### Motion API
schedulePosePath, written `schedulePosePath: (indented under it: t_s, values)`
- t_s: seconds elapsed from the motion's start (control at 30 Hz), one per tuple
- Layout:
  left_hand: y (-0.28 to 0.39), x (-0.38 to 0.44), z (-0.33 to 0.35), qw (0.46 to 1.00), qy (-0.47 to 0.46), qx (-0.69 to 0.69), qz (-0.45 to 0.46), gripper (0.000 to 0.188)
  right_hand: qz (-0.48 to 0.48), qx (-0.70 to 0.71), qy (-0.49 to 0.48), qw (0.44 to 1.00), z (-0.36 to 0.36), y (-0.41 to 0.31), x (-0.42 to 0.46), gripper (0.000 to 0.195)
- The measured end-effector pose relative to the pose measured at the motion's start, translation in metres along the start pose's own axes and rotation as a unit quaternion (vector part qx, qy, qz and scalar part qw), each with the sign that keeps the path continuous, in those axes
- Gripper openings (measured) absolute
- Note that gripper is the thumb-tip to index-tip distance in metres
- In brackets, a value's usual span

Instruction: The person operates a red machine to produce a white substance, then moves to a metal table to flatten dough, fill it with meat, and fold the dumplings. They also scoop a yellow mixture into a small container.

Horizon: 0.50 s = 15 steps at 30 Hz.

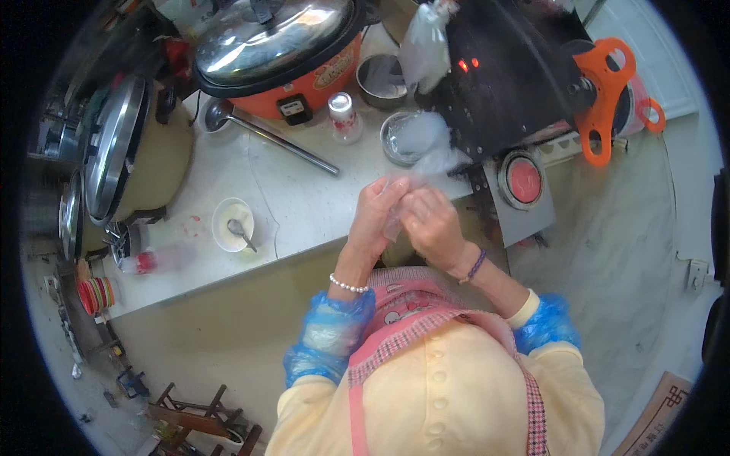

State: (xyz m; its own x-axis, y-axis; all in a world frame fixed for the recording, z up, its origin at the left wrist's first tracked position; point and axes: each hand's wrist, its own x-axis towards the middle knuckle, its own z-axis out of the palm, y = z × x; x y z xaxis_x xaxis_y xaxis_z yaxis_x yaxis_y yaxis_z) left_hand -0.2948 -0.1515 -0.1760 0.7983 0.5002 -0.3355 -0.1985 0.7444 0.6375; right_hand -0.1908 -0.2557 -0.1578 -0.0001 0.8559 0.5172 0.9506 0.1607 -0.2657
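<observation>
A thin, clear plastic bag or film [436,159] is pinched between both hands at the counter's front edge. My left hand [372,212], with a white beaded bracelet at its wrist, grips one part of it. Close against it, my right hand [432,223] holds the plastic too, its fingers curled; a purple bracelet circles that wrist. The far end of the plastic spreads in a blur over a round metal bowl [395,138]. What the fingers cover cannot be seen.
An orange cooker [262,105] with a steel lid stands at the back, before it a ladle [285,142] and a glass shaker [344,119]. A white bowl [232,224] holds a spoon. At right are a black machine [502,68] with an orange handle [604,102] and a sealing-film cup holder [522,179].
</observation>
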Motion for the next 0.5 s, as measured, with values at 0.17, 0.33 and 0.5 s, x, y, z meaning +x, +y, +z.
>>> schedulePosePath:
  t_s: [0.17,0.33,0.5]
  values:
    - [-0.009,-0.015,0.007,0.994,0.078,0.070,0.024,0.022,0.132,0.146,0.061,0.979,-0.036,-0.022,-0.024,0.016]
    - [-0.003,-0.028,0.011,0.991,0.082,0.103,-0.025,0.026,0.418,0.326,0.160,0.833,-0.071,0.014,-0.047,0.027]
    - [-0.010,-0.031,0.011,0.988,0.026,0.149,-0.029,0.028,0.402,0.533,-0.068,0.742,-0.086,0.027,-0.047,0.044]
